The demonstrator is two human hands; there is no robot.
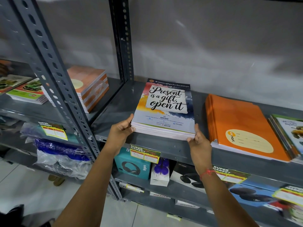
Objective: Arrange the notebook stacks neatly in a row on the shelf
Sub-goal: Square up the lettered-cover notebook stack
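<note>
A stack of notebooks with a "Present is a gift, open it" cover lies flat on the grey metal shelf. My left hand grips its near left corner and my right hand grips its near right corner. To the right lies an orange notebook stack, a gap apart. A third stack with green-edged covers lies against the orange one at the far right, partly cut off by the frame.
A slotted grey upright divides this bay from the left bay, which holds an orange-covered stack and green notebooks. Price tags hang on the shelf lip. Headphone boxes fill the lower shelf.
</note>
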